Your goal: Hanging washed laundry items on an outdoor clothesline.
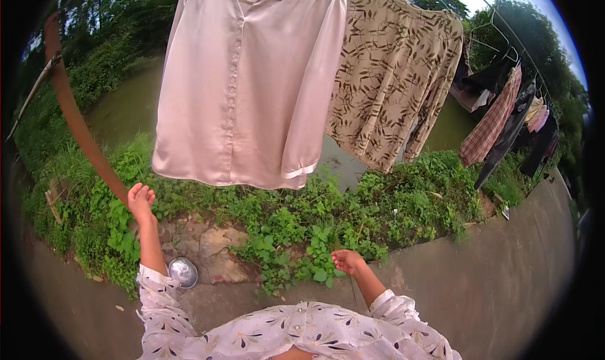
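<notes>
A pale pink satin blouse (255, 90) with a buttoned front hangs before me, its collar cut off by the top edge of the picture. My left hand (141, 201) is raised at the left, below and beside the blouse's hem, near a rusty brown pole (85, 123). Its fingers are half curled and hold nothing visible. Lower down, my right hand (347, 261) hovers in front of green plants (302, 232), fingers loosely bent with nothing seen in them. Neither hand touches the blouse. Right behind it hangs a tan leaf-print garment (392, 76).
A clothesline (515, 26) runs off to the right with a plaid garment (494, 114), dark trousers (510, 133) and other clothes. By my left forearm, a metal bowl (183, 272) rests on the ground beside a flat rock (222, 251). Concrete paving (472, 284) borders the plants; greenish water (125, 102) lies beyond.
</notes>
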{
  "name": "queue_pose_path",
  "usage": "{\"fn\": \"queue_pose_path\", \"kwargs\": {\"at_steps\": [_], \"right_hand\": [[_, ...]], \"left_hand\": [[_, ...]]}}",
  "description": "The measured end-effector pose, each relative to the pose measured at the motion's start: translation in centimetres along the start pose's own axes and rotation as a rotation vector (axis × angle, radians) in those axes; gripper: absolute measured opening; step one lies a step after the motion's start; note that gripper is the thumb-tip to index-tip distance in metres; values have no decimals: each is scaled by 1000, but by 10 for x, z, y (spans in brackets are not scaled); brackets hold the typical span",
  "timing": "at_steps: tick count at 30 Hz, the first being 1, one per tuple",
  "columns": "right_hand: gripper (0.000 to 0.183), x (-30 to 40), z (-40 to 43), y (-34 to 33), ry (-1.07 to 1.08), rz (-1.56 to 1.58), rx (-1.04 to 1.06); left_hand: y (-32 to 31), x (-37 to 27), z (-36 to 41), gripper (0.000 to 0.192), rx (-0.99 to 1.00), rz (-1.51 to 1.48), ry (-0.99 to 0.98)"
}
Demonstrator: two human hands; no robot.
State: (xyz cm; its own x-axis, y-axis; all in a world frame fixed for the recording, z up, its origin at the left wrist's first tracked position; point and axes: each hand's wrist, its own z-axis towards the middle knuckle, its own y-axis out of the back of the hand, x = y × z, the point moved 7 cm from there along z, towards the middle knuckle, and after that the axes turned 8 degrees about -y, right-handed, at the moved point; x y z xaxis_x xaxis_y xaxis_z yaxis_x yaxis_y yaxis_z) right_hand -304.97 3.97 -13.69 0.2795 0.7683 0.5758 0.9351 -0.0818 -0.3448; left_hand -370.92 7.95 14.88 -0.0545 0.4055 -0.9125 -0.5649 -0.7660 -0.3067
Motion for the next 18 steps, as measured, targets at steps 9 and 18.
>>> {"fn": "queue_pose_path", "kwargs": {"at_steps": [9,18], "right_hand": [[10,-282,-71,258,-342,-600,-447],[13,-525,-276,439,-301,267,-778]], "left_hand": [[70,223,-244,11,467,491,506],[-62,208,-734,39,2241,726,850]]}}
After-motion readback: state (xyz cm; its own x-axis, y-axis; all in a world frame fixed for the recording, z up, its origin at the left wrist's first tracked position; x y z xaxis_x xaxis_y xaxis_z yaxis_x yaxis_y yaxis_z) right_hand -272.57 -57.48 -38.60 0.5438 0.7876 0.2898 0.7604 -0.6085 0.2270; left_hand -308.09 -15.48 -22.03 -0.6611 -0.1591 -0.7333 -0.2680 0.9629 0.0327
